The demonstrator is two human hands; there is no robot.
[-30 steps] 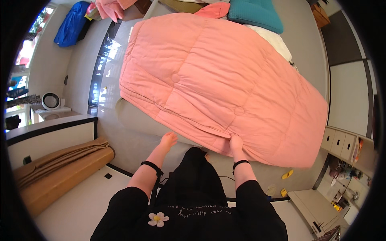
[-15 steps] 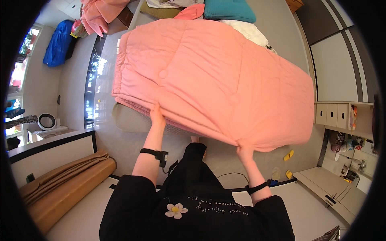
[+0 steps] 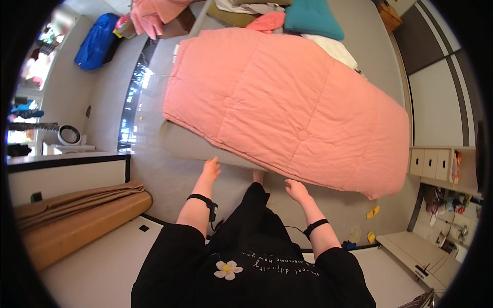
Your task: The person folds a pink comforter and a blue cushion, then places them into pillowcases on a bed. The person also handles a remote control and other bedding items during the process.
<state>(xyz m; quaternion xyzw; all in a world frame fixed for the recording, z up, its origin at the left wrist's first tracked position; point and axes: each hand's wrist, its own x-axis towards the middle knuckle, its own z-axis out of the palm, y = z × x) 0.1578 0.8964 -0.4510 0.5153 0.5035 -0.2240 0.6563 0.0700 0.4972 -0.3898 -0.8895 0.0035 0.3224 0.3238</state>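
The pink quilt (image 3: 287, 102) was found released, spread flat across the grey bed (image 3: 185, 146), where it was gripped half a second before. Left hand (image 3: 210, 168) and right hand (image 3: 295, 190) were held open, empty, near its near edge.

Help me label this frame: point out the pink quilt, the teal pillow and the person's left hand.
pink quilt (image 3: 287, 108): head view, middle of its top surface.
teal pillow (image 3: 313, 18): head view, centre of its cover.
left hand (image 3: 210, 168): head view, back of the hand.
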